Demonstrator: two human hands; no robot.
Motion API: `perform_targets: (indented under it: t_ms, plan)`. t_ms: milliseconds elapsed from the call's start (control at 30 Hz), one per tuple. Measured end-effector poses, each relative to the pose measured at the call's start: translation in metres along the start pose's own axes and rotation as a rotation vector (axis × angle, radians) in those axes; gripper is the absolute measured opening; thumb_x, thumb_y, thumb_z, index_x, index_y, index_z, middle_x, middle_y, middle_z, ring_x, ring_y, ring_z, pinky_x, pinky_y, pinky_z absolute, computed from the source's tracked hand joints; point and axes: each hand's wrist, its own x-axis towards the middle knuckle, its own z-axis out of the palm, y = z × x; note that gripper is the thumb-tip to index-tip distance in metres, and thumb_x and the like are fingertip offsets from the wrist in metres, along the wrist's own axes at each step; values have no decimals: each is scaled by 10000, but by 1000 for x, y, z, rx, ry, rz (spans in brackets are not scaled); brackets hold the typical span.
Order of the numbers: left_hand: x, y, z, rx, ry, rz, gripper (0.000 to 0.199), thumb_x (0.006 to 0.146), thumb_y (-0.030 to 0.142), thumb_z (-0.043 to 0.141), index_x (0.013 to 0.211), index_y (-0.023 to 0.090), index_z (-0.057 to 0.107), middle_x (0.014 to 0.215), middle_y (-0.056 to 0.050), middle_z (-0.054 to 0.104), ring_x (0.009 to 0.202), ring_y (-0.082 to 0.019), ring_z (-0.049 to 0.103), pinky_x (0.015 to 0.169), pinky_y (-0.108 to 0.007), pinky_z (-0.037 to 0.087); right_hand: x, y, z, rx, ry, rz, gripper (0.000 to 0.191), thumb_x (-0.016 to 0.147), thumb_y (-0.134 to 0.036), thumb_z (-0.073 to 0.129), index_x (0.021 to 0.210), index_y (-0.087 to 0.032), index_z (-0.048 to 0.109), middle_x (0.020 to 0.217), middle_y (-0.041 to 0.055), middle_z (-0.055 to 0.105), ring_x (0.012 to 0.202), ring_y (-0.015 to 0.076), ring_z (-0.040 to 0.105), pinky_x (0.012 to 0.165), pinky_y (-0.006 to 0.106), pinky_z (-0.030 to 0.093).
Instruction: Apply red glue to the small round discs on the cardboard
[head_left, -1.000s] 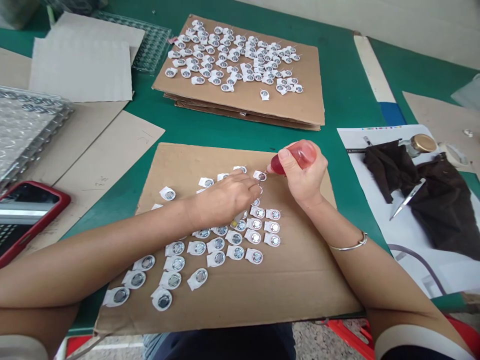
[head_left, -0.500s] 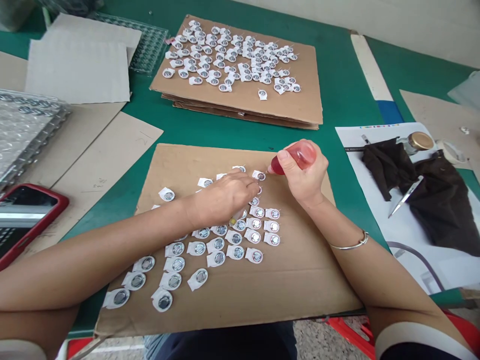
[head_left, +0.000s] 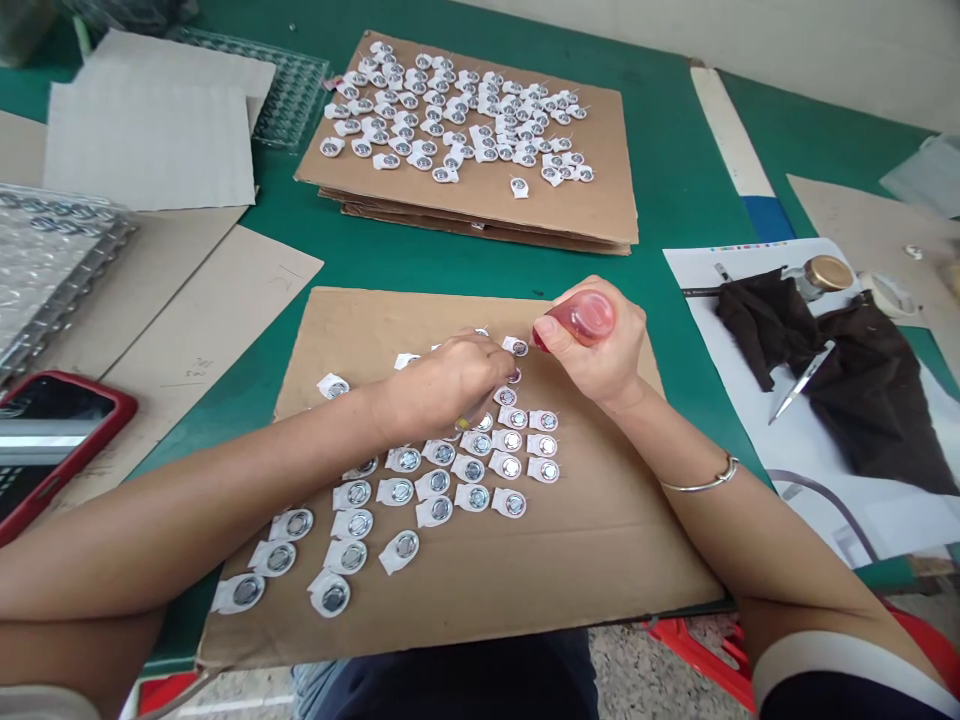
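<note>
My right hand [head_left: 616, 350] is wrapped round a small red squeeze bottle [head_left: 591, 316], tilted with its nozzle end toward the left. Just left of it, my left hand [head_left: 456, 378] is closed in a pinch over the cardboard sheet [head_left: 585, 560]. A small yellowish end shows under its palm; the rest of what it holds is hidden. Near both hands lies a white-tabbed round metallic piece [head_left: 514, 346]. Several more such pieces [head_left: 510, 502] lie in rough rows on the cardboard, some covered by my left hand and forearm.
Beyond stands a cardboard stack [head_left: 450, 215] covered with similar pieces. A red-cased phone [head_left: 112, 405] and bubble wrap [head_left: 52, 270] are at the left. On white paper at the right lie dark cloth [head_left: 877, 400], tweezers [head_left: 802, 382] and a gold-lidded jar [head_left: 825, 275].
The view has shifted slightly. My right hand has turned the bottle a little, so its base faces me more. My left hand stays beside the same pieces, its fingertips slightly lower.
</note>
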Motion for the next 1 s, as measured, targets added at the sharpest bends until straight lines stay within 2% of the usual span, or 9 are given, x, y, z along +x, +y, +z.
perform_targets:
  t_ms: [133,200,367,500,633,800,1000]
  plan:
    - [1,-4,1,-36,75,-10,178,794,76,490,935,123,588,831,-63,642,759,-168,597,725,-301,453,1,-5,-7,-29,-89,62,338,733,-514,653,762,-200,531,746,18,611,687,149,576,669,329,501]
    - [2,-4,1,-44,76,-24,147,803,80,485,894,126,591,805,-55,641,726,-161,590,692,-292,442,-3,-8,-11,-18,-99,113,338,724,-501,663,797,-192,547,776,14,622,718,145,590,699,319,508]
    - [2,-4,0,-51,41,-48,110,829,112,477,813,126,585,714,-46,603,669,-160,571,637,-291,423,-19,-10,-11,-10,88,173,344,691,-436,696,901,-191,577,886,25,637,811,150,611,725,303,516]
    - [2,-4,1,-44,64,-46,106,831,115,478,795,126,577,699,-44,589,649,-156,557,628,-292,414,-26,-9,-9,46,141,162,280,689,-377,713,844,-180,590,827,26,632,755,145,611,702,309,519]
    - [2,-3,1,-46,40,-57,104,819,98,481,799,125,579,708,-44,589,657,-157,552,639,-291,415,-27,-6,-12,81,208,169,247,739,-394,669,831,-183,580,823,41,615,748,157,606,686,348,520]
    - [2,-3,-1,-62,33,-51,95,807,96,492,811,120,583,720,-51,596,676,-163,560,656,-293,423,-29,-1,-12,132,193,178,237,747,-388,669,839,-189,579,808,35,606,706,151,596,627,335,520]
    - [1,-5,1,-49,34,-41,94,821,120,486,818,124,579,722,-51,592,675,-166,553,655,-298,417,-32,2,-9,121,161,198,253,746,-403,670,840,-184,585,836,41,611,714,149,593,662,348,533]
